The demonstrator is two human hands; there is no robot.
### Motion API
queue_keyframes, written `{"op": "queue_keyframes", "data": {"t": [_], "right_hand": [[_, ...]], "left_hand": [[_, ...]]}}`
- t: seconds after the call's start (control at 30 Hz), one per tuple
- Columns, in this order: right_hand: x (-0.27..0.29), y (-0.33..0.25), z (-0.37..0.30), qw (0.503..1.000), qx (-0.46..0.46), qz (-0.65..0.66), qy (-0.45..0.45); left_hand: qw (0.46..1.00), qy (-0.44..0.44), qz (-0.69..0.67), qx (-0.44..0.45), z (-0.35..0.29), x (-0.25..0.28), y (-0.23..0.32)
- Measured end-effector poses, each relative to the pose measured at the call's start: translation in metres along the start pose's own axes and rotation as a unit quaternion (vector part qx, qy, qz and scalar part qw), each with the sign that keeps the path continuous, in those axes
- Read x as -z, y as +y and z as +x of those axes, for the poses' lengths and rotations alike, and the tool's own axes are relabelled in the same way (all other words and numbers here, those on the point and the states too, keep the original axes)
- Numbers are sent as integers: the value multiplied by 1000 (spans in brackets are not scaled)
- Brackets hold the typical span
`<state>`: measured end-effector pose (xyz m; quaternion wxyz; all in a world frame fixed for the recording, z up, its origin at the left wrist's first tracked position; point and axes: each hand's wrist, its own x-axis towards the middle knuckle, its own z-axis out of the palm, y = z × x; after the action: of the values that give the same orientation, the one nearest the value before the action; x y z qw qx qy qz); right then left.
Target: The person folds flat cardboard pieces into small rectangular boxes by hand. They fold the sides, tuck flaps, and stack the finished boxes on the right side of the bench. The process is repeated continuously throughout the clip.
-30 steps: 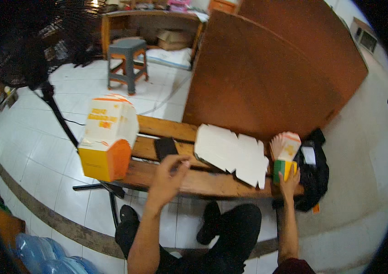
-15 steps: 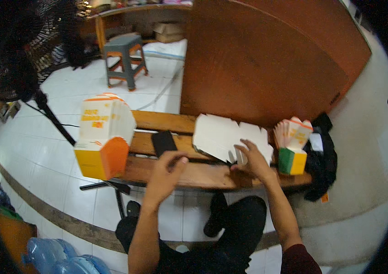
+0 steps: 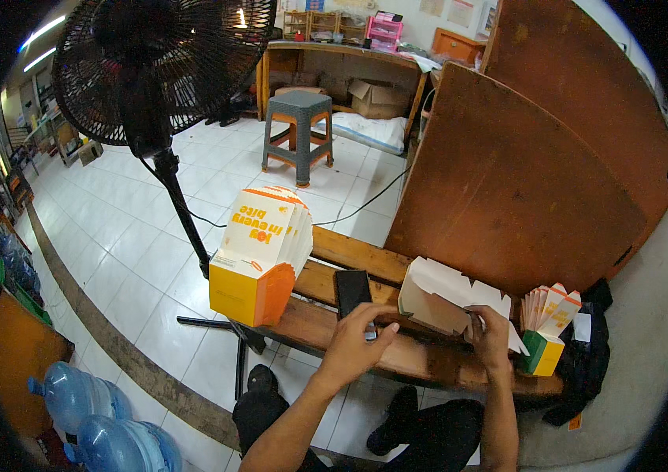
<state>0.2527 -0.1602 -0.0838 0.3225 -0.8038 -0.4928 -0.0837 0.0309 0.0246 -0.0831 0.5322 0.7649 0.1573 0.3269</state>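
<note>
Leftward, nested yellow-orange cartons (image 3: 259, 259); rightward, nested green-yellow cartons (image 3: 547, 346); cardboard (image 3: 439, 310) between

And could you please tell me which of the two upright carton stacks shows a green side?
The smaller stack, just right of the right hand; the larger stack, at left, has yellow and orange sides.

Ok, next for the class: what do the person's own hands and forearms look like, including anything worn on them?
The left hand and right hand are ungloved. The left forearm and right forearm are bare down to the picture's lower edge, with no sleeve showing. No watch or bracelet is visible.
</note>
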Motion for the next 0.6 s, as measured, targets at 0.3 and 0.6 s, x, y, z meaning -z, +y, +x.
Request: {"op": "queue_keyframes", "data": {"t": [0.3, 0.6], "right_hand": [[38, -79, -4, 995, 85, -55, -18], [7, -108, 9, 990, 127, 63, 1]], "left_hand": [[997, 32, -53, -42, -7, -23, 12], [990, 74, -78, -89, -10, -39, 16]]}}
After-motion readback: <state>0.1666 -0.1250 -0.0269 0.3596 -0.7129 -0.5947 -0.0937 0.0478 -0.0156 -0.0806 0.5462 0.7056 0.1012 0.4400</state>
